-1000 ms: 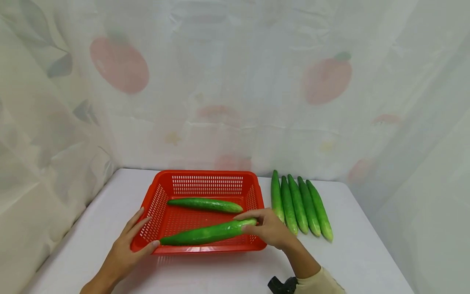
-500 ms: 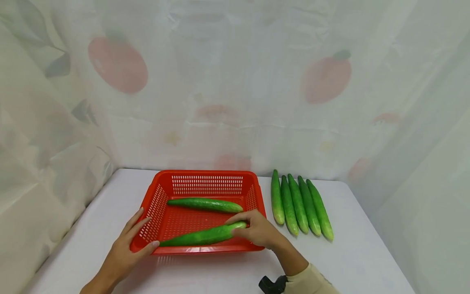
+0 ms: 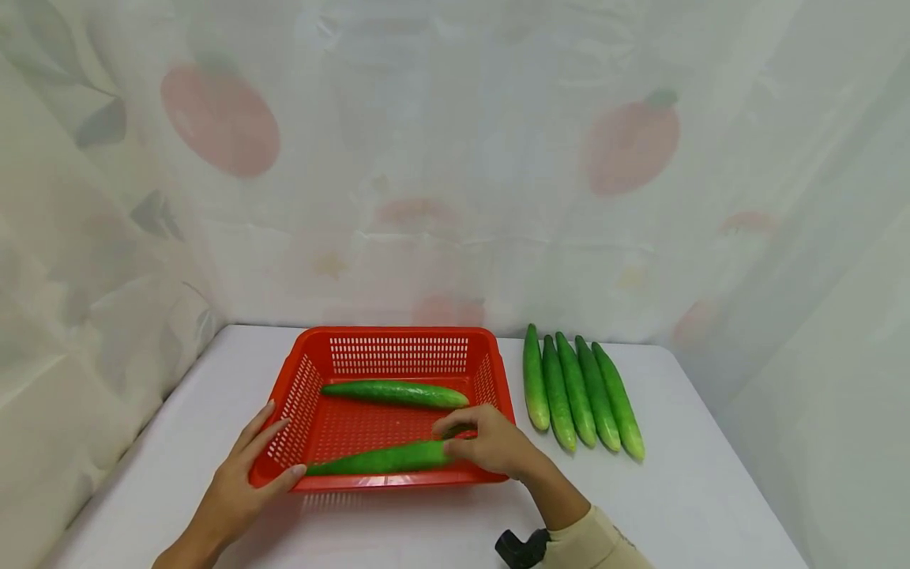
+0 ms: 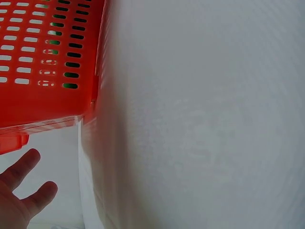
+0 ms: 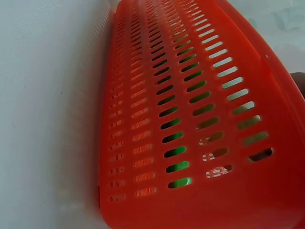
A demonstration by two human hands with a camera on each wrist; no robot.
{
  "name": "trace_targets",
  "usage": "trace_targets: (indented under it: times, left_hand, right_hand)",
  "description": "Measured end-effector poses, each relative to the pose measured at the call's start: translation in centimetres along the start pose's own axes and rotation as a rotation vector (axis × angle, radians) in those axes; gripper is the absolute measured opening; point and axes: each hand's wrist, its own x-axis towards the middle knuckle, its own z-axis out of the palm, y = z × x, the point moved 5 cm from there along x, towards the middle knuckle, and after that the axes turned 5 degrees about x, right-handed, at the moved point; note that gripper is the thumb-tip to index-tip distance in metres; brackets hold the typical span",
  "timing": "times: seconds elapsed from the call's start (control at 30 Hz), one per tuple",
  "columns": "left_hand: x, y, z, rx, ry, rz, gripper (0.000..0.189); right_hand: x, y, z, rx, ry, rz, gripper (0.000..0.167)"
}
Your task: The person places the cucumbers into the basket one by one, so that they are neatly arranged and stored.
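Note:
In the head view, a red plastic basket [image 3: 408, 332] has one cucumber [image 3: 394, 393] lying across its floor. A second cucumber [image 3: 384, 461] lies low along the inside of the front wall, its right end hidden by my right hand [image 3: 492, 442]. That hand reaches over the basket's front right, thumb in front of this cucumber and bent index finger behind it. My left hand [image 3: 238, 490] is at the front left corner with fingers straight and spread, thumb tip at the rim. The left wrist view shows two fingers below the basket wall [image 4: 43, 102].
Several cucumbers [image 3: 579, 391] lie side by side on the white table [image 3: 682, 474], right of the basket. A patterned curtain [image 3: 426, 158] hangs behind. A black device [image 3: 522, 548] sits at my right wrist. Green shows through the basket's slots [image 5: 178, 167] in the right wrist view.
My right hand has moved left and lowered the front cucumber's right end into the basket. The left hand keeps its place at the corner.

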Motion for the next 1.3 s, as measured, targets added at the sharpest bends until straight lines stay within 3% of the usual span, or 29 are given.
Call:
trace_targets:
  times: [0.33, 0.6, 1.0, 1.3]
  left_hand:
    - [-0.1, -0.2, 0.1, -0.038, 0.015, 0.009, 0.066]
    - [-0.1, -0.4, 0.1, -0.048, 0.014, 0.001, 0.067]
    - [-0.2, -0.4, 0.2, -0.052, 0.007, -0.012, 0.067]
    - [-0.1, -0.4, 0.3, -0.054, 0.003, -0.028, 0.068]
  right_hand:
    - [-0.3, 0.1, -1.0, 0.178, 0.127, -0.008, 0.024]
    - [-1.0, -0.2, -1.6, 0.265, 0.194, -0.108, 0.029]
    - [-3.9, -1.5, -2.5, 0.331, 0.277, -0.228, 0.03]
    - [-6.7, -2.3, -5.4, 0.325, 0.385, -0.291, 0.031]
